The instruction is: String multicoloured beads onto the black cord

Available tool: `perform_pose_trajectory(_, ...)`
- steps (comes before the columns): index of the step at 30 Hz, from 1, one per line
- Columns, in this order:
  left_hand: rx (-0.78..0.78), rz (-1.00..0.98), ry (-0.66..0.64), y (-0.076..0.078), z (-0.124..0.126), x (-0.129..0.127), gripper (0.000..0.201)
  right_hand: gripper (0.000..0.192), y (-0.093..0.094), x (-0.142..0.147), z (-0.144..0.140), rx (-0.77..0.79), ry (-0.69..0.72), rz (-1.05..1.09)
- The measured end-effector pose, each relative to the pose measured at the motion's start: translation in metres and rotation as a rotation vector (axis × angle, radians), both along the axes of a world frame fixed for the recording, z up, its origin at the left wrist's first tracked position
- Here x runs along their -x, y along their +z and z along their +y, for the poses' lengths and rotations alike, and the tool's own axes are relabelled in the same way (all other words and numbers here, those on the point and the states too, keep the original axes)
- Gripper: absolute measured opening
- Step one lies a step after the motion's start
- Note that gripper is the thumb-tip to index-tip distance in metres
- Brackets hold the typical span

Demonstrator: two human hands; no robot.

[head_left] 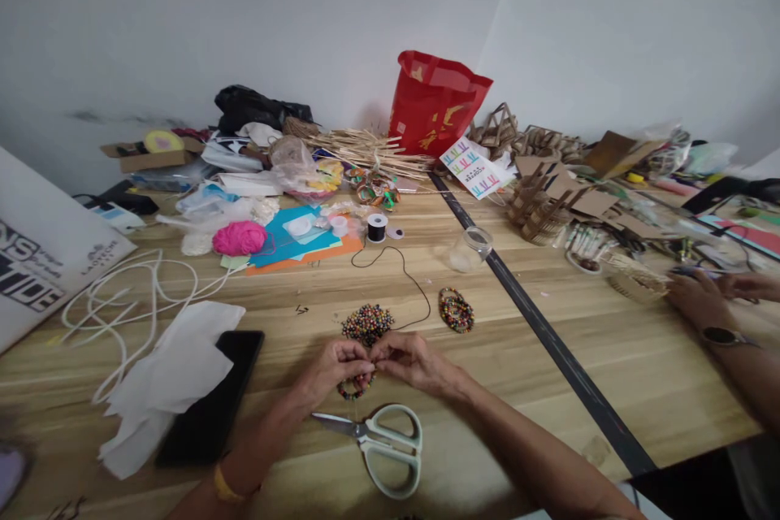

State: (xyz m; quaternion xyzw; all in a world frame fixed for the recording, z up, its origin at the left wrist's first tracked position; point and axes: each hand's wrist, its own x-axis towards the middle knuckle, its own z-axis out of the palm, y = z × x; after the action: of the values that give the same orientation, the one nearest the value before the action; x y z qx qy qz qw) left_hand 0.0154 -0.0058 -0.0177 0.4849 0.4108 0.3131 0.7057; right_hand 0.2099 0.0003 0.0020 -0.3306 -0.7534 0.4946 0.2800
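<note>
Both hands meet over the near middle of the wooden table [548, 390], the left hand [334, 370] and right hand [409, 359] pinching a small beaded bracelet [355, 388] between their fingertips. Just beyond lies a pile of beads [367, 322], with a black cord [402, 276] running to a spool [377, 227]. White-handled scissors [381, 443] lie just nearer.

One pair of scissors [381, 443], one black phone [210, 398], one red bag [434, 104], one pink yarn ball [239, 238], two bead bracelets [456, 310].
</note>
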Motion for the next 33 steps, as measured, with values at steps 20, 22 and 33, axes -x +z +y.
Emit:
perform_pose_trajectory(20,-0.05,0.017,-0.029,-0.001,0.0,0.001,0.026,0.011,0.007,-0.002,0.002,-0.122,-0.017,-0.107)
perform_pose_trajectory(22,-0.091,0.047,-0.031,0.002,0.0,0.001,0.022,0.01,0.009,-0.002,0.002,-0.093,-0.031,-0.105)
perform_pose_trajectory(33,-0.383,0.246,0.116,0.009,0.006,0.007,0.017,0.005,0.012,-0.016,0.012,-0.443,0.007,-0.281)
